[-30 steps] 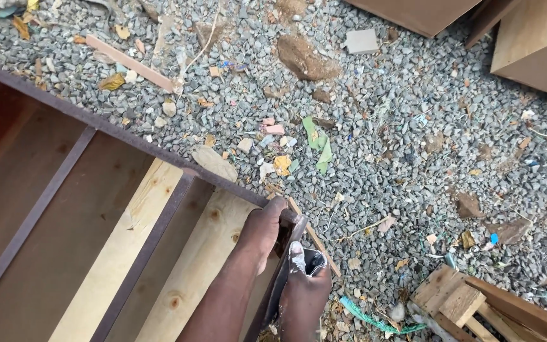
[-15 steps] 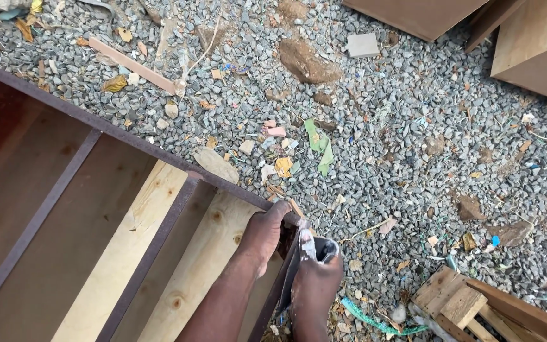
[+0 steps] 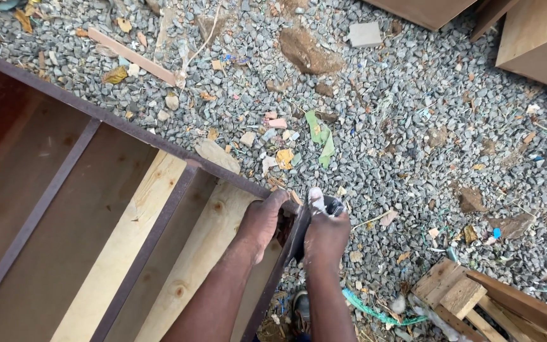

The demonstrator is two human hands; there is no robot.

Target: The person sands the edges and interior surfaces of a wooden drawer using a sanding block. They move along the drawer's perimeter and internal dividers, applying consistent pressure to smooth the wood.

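At frame corner [image 3: 286, 209], left hand [image 3: 262, 218] grips.

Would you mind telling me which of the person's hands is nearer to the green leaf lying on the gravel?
Right. The right hand sits outside the dark wooden frame, directly below the green leaf. The left hand grips the frame's corner, further left.

There is only one view, from the person's head. It looks almost straight down, close above the corner of the dark wooden frame [image 3: 159, 145]. The frame fills the lower left; the gravel ground [image 3: 413, 145] extends beyond it, above and right.
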